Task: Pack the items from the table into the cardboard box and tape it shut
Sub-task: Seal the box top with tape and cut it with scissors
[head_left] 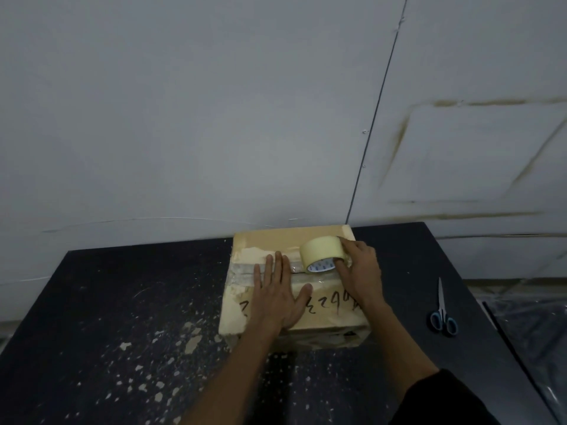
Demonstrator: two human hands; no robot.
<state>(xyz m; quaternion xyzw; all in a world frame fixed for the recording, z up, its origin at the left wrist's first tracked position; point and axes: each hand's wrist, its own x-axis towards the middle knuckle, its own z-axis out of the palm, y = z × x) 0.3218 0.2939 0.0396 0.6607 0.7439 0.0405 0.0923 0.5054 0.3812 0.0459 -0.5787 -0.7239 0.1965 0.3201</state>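
While left hand (277, 297) presses flat on cardboard box (331, 317), right hand (362, 271) grips tape roll (322, 253) on top.

L hand (277, 294) flat, fingers straight; R hand (360, 271) curled, gripping.

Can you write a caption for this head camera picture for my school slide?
Left hand presses the cardboard box flat while the right hand holds the tape roll; scissors wait nearby.
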